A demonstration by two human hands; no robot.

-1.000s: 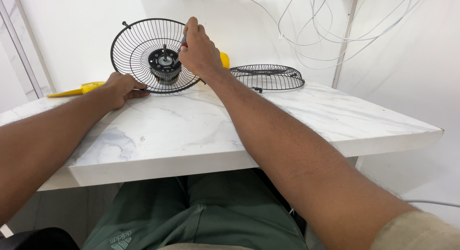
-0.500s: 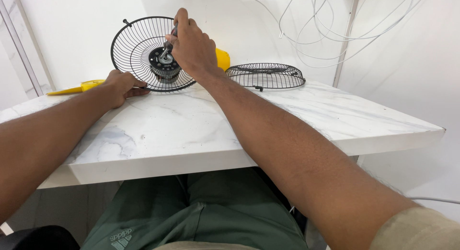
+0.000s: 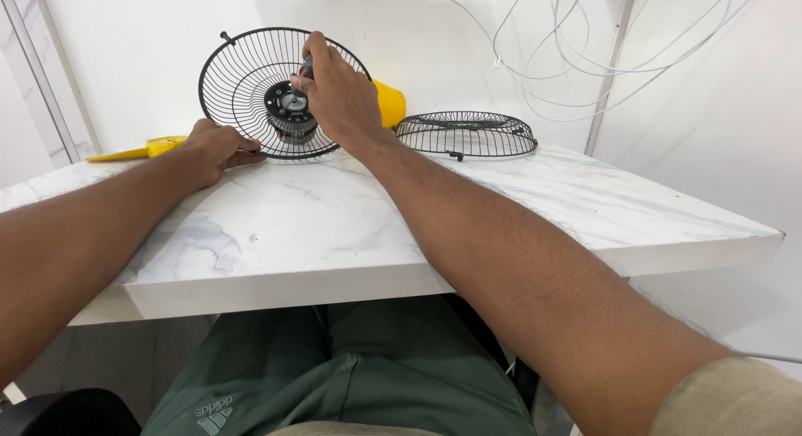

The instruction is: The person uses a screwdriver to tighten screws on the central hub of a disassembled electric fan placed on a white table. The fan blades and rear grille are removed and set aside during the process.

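The black wire fan guard (image 3: 251,93) stands up on its edge at the back of the white marble tabletop (image 3: 334,219), with the round motor hub (image 3: 288,110) in its middle. The right hand (image 3: 338,98) is at the hub, fingers curled tight around a small dark tool handle (image 3: 307,66). The left hand (image 3: 215,145) rests on the tabletop and pinches the bottom rim of the guard. A second wire guard (image 3: 465,133) lies flat nearby, and a yellow fan blade (image 3: 138,149) lies to the left.

The guard could tip over or roll if the left hand lets go, because it only stands on its thin rim. The tool could also slip off.

Since a second ago, the right hand has moved up a little on the hub.
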